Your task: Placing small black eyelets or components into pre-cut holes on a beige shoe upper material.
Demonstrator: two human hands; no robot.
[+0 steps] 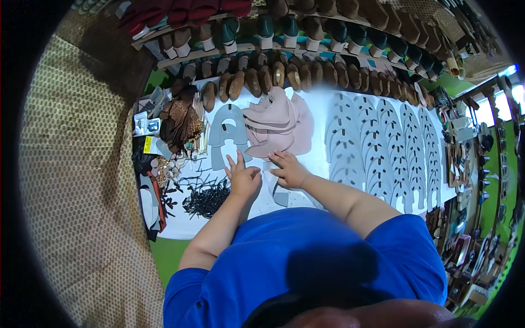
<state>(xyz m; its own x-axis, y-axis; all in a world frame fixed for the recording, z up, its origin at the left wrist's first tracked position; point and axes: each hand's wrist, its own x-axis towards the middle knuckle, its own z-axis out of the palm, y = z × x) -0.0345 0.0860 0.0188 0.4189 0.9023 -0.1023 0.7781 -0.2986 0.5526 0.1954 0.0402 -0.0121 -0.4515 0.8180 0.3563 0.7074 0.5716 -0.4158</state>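
My left hand (pixel 243 179) is over the white table, thumb and index finger pinched together and the other fingers stretched up. Whatever the pinch holds is too small to make out. Beside it, my right hand (pixel 290 170) has its fingers apart, pointing left near the lower edge of a pile of pink curved shoe-upper pieces (pixel 276 123). Just beyond my left hand lie grey U-shaped upper pieces (pixel 226 113), one bearing a small black tab. A heap of short black strips (pixel 206 200) is left of my left forearm. Below my right hand rests a grey strip (pixel 280 198).
Overlapping rows of grey upper pieces with black tabs (pixel 376 145) cover the table's right side. Shoe lasts (pixel 265 79) line racks along the back. Brown and leopard-print material (pixel 183 117) and small packets (pixel 146 127) crowd the left edge, beside a patterned curtain (pixel 76 164).
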